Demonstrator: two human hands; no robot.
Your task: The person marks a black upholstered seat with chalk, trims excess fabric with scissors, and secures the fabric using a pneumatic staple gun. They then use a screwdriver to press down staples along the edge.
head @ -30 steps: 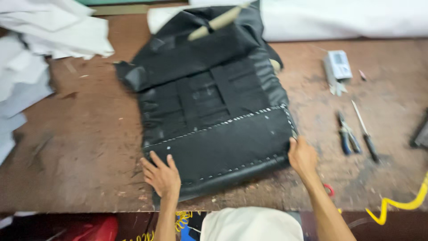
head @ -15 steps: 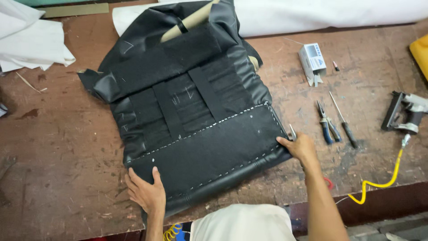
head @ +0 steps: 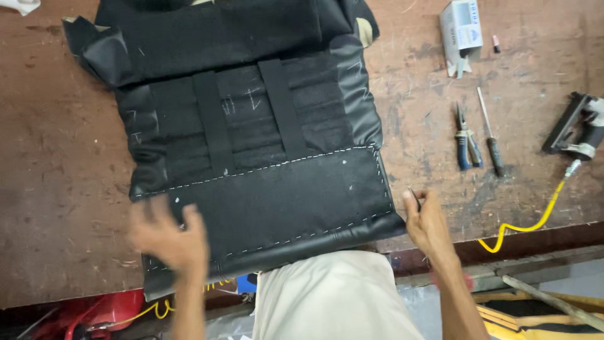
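Lying face down on a worn brown workbench (head: 56,189), a black seat cushion (head: 251,145) fills the middle of the view, its underside showing two dark straps (head: 214,126) running front to back and a flat fabric panel (head: 283,195) edged with a row of pale staples. At its near left corner the left hand (head: 168,238) rests on the cover with fingers spread apart, though it is blurred and the contact is hard to judge exactly. Just beside the near right corner, the right hand (head: 428,221) sits on the bench edge with fingers loosely curled together; a small dark object seems pinched at the fingertips, but I cannot tell what it is. Farther right on the bench lie blue-handled pliers (head: 467,141) and a screwdriver (head: 489,135) side by side, well apart from the cushion. A small grey box (head: 461,28) stands near the far edge. At the right rim sits a staple gun (head: 576,126) with a coiled yellow hose (head: 535,217) trailing off the bench
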